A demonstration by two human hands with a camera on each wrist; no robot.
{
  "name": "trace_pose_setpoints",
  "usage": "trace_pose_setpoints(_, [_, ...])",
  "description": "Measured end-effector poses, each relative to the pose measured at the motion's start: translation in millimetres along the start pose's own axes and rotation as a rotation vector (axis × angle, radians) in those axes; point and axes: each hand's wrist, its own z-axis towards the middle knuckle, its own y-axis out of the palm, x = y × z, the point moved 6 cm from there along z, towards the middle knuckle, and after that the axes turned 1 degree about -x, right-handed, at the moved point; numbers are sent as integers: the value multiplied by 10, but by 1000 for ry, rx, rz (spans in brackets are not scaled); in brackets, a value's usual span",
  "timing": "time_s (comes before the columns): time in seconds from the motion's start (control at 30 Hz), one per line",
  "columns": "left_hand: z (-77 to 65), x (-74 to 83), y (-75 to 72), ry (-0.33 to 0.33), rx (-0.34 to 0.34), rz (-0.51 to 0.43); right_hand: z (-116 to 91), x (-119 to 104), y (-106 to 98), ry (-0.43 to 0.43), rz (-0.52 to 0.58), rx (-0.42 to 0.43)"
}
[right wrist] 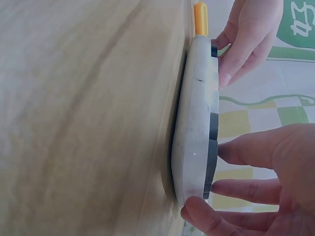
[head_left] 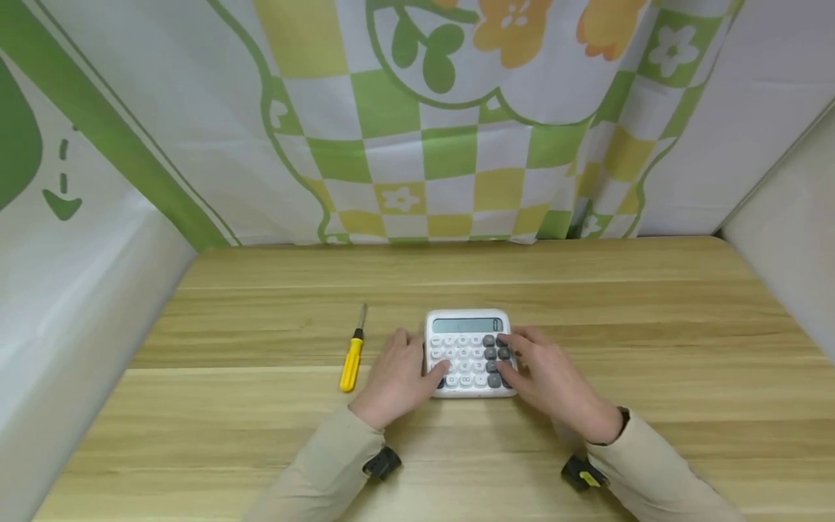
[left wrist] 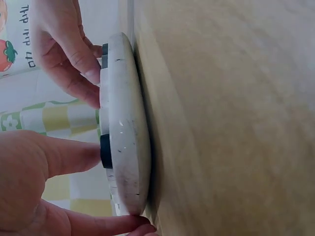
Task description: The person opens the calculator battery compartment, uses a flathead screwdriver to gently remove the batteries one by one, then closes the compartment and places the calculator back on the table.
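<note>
A white calculator point(head_left: 464, 353) lies flat on the table, with white and dark grey round keys and a 0 at the right of its display. My left hand point(head_left: 399, 375) holds its left side. In the left wrist view that thumb point(left wrist: 78, 156) touches a dark corner key, while fingers reach the lower edge of the casing. From the right, my right hand point(head_left: 556, 378) holds the other side. Its thumb point(right wrist: 246, 149) and a finger meet the dark keys, and another finger bears on the casing's side in the right wrist view.
Left of the calculator lies a screwdriver point(head_left: 352, 359) with a yellow handle, its shaft toward the back. A curtain point(head_left: 450, 156) with green and yellow checks hangs behind the wooden table point(head_left: 215, 428). White walls flank both sides.
</note>
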Motion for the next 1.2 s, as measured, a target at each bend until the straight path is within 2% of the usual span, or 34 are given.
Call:
trace_pose_setpoints(0.27, [7, -14, 28, 6, 5, -17, 9, -30, 7, 14, -16, -41])
trace_pose_setpoints(0.53, [26, -23, 45, 5, 18, -43, 10, -76, 13, 3, -37, -31])
trace_pose_setpoints(0.97, [69, 23, 64, -12, 32, -26, 44, -106, 24, 69, -65, -60])
trace_pose_setpoints(1.2, [78, 37, 71, -30, 50, -73, 40, -97, 35, 89, -41, -54])
